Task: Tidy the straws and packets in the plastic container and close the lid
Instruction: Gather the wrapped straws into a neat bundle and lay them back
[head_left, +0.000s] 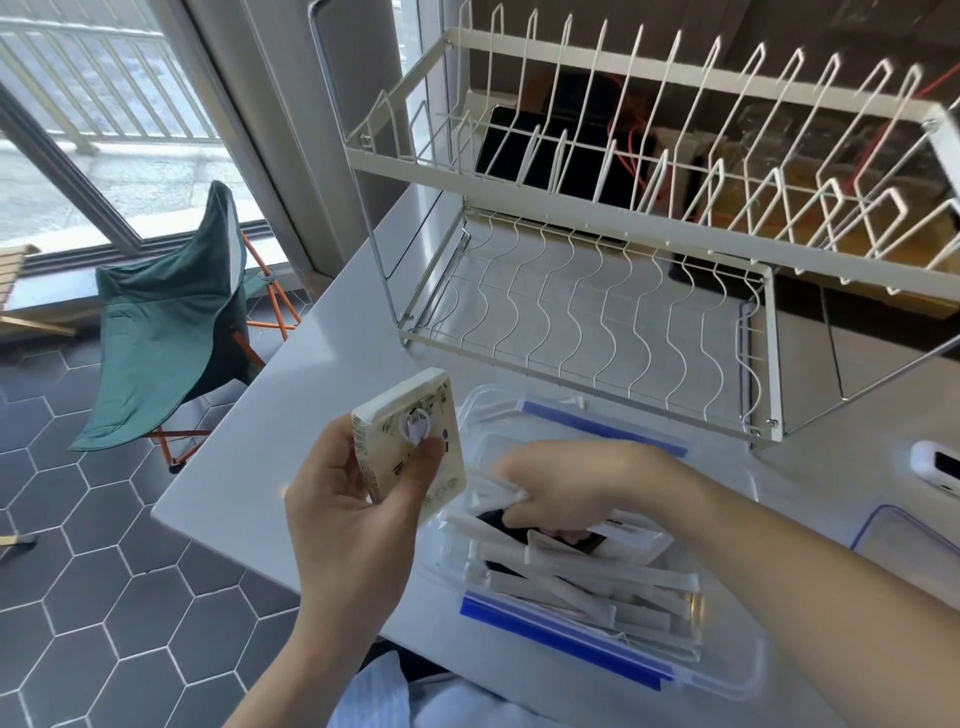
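A clear plastic container (727, 670) with blue clip edges sits lidless at the near edge of a pale grey tabletop (291, 415), filled with a loose jumble of white paper-wrapped straws (597, 577). The right hand (566, 488) reaches inside, its grip closed around several straws. The left hand (353, 519) holds a cream printed packet (410, 447) upright beside the container. A white wire dish rack (597, 291) stands behind.

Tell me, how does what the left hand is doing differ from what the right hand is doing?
The left hand holds a cream packet up, outside the plastic container; the right hand reaches down inside it, gripping white wrapped straws. The left hand's palm shows; the right shows its back. Both grip something.
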